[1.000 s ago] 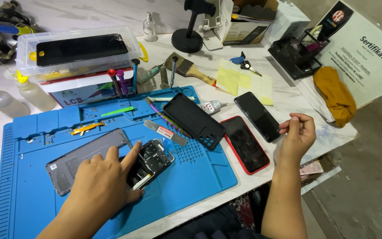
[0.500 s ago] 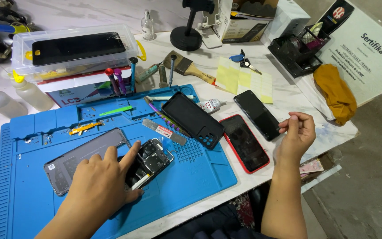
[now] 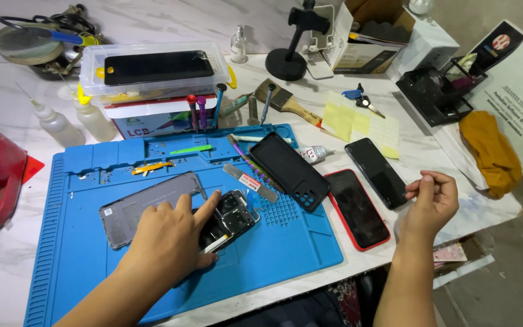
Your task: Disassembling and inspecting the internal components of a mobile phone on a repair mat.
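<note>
Left hand (image 3: 167, 239) lies flat, palm down, on the opened phone (image 3: 228, 219), fingers spread, index fingertip pointing up over the phone's exposed insides, thumb on a thin white strip (image 3: 214, 244) at the phone's lower edge; not pinching anything, just pressing it onto the blue work mat (image 3: 286, 242). Just left of that hand, partly under its fingers, sits the grey back cover (image 3: 146, 203), flat on the mat. Up and right of the left fingertips: a small grey scraper blade with red label (image 3: 250, 182), then a black phone case (image 3: 289, 171) lying diagonal, half on the mat edge. Above the hand, an orange pry tool (image 3: 151, 166) and a green strip (image 3: 191, 149) in the mat's tray slots. Right hand (image 3: 432, 203) is off the mat, raised over the table edge, fingers curled in with thumb against index tip, pinched together; whether something tiny sits in the pinch, cannot tell. Just left of the right hand, a black phone (image 3: 375, 172) face up on the white table (image 3: 7, 260); further left, touching the mat's border, a red-cased phone (image 3: 356, 208). Beyond the black phone, yellow sticky notes (image 3: 361, 124) and a glue tube (image 3: 317, 154). Right of the right hand, a mustard cloth (image 3: 490, 151). Far behind the left hand, a clear plastic box (image 3: 152, 75) with a black screen panel on its lid, and screwdrivers (image 3: 202, 111) upright in front.
</note>
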